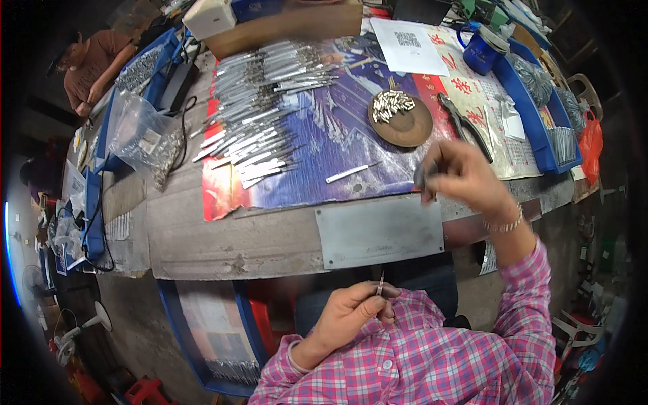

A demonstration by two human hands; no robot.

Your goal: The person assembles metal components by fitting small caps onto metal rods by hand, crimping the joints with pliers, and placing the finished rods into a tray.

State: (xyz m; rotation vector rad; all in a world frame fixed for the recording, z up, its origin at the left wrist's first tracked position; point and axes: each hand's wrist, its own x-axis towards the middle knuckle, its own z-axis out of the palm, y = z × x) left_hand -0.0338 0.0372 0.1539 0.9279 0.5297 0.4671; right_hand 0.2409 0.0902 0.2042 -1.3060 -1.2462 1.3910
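Low in front of my body, my left hand (352,309) pinches a slim pointed metal piece (381,283) between thumb and fingers, its tip upward. My right hand (462,177) is raised over the table's front right part, fingers curled together and slightly blurred; whatever they may hold is hidden. Just beyond it lies a round brown dish (403,135) with small silvery metal pieces (393,105) heaped at its far side. One silver-handled tool with a thin dark tip (352,173) lies alone left of the right hand. Rows of similar silver pieces (253,108) cover the table's left side.
Black-handled pliers (467,128) lie right of the dish. A metal plate (379,233) sits at the front edge. Farther right stand a blue mug (484,51) and a blue bin (548,152). A plastic bag of parts (145,138) lies left; another person (98,67) sits beyond.
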